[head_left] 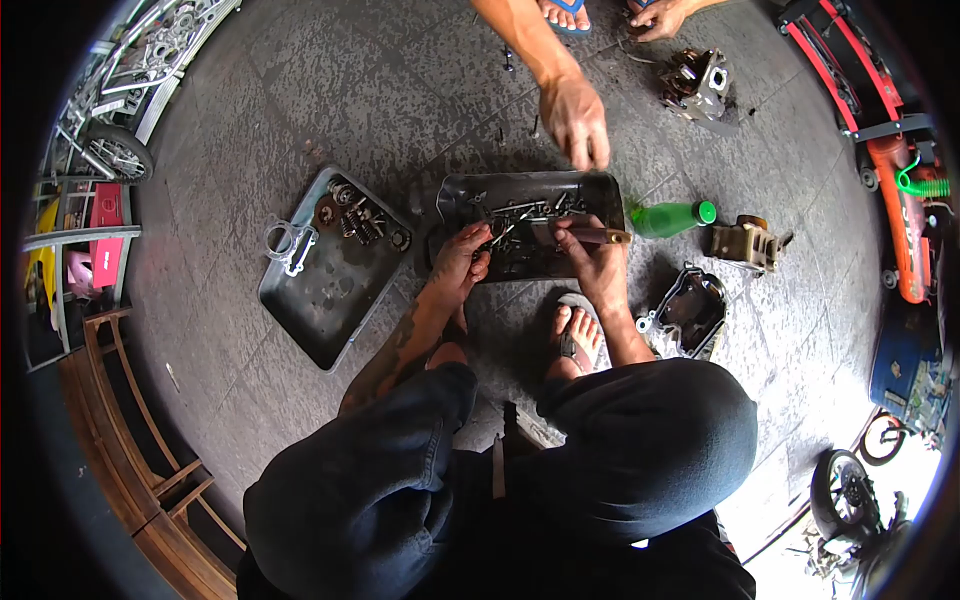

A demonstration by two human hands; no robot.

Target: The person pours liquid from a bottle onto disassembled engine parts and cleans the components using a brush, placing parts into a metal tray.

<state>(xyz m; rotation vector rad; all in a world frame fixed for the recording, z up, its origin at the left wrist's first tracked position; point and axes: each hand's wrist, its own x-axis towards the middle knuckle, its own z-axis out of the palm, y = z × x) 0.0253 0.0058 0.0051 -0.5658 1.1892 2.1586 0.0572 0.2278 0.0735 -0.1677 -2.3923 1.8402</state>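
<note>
Over a black tray (455, 190) of metal parts, my left hand (460, 262) is closed, its fingertips pinching a thin, shiny bolt-like metal piece (500, 228). My right hand (598, 262) grips a flat tool with a brown handle (603, 236); its front end points left toward that piece, and I cannot tell whether it is a brush or a scraper. Several bolts and small metal parts (540, 210) lie in the tray below both hands. Beyond the tray's far edge, another person's hand (577, 120) reaches down, fingers bent.
Left stands a second tray (335, 300) with springs, gears and a metal flange (290, 245). A green bottle (672, 218) lies to the right, near a metal engine part (748, 243) and an engine cover (690, 312). Farther off sits an engine block (697, 85).
</note>
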